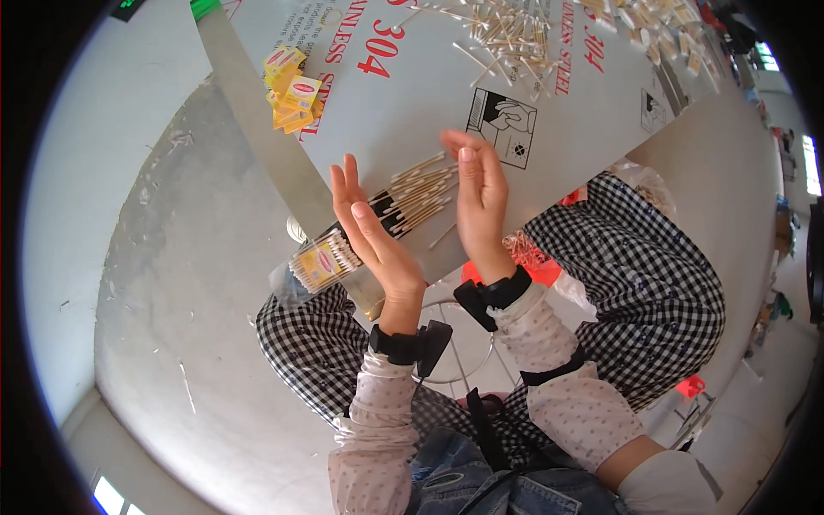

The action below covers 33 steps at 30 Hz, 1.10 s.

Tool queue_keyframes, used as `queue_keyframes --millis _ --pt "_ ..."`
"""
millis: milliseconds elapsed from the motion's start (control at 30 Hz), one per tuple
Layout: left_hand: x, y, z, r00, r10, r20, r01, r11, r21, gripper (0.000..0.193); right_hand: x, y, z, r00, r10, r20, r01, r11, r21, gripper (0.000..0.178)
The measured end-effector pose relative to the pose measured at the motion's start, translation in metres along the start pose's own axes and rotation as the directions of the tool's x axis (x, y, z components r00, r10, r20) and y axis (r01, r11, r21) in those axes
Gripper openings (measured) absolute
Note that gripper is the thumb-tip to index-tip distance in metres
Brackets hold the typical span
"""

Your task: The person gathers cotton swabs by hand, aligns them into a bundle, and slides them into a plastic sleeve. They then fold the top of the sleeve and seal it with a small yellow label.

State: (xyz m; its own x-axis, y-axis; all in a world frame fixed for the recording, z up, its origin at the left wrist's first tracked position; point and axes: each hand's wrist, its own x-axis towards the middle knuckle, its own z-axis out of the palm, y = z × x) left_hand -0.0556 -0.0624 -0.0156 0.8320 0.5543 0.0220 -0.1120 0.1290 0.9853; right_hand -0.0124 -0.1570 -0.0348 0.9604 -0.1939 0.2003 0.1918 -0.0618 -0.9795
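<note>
A loose bundle of cotton swabs (421, 199) lies across a black patch on the metal-sheet table, between my two hands. My left hand (378, 245) is open, fingers stretched upward, at the bundle's left end. To the right of the swabs, my right hand (482, 193) is also open, its fingers extended and slightly blurred at the tips. Neither hand visibly grips anything. Beside my left hand, at the table's near edge, sits a clear bag of cotton swabs (319, 262) with a yellow and red label. One single swab (442, 236) lies apart near my right wrist.
Several yellow cards (293, 93) lie at the table's left. A large heap of loose swabs (511, 39) is spread at the far side, with several swab bundles (665, 30) at far right. Below the table edge is a red bag (536, 266) near my lap.
</note>
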Motion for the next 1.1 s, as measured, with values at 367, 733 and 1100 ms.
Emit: queue_keyframes --millis 367,733,1100 --pt "-0.001 -0.002 0.01 0.994 -0.027 0.106 0.031 0.999 -0.036 0.062 -0.002 0.0 0.009 0.998 -0.068 -0.007 0.068 0.995 -0.07 0.021" --pt "-0.018 0.015 -0.03 0.85 0.045 0.525 -0.458 0.555 0.695 0.107 0.01 0.002 -0.023 1.0 -0.024 -0.014 0.025 0.996 0.086 0.029" --pt "0.022 -0.008 -0.008 0.922 0.12 0.368 -0.269 0.882 0.387 0.078 0.032 0.005 -0.013 0.976 -0.089 0.198 0.11 0.989 -0.1 0.031"
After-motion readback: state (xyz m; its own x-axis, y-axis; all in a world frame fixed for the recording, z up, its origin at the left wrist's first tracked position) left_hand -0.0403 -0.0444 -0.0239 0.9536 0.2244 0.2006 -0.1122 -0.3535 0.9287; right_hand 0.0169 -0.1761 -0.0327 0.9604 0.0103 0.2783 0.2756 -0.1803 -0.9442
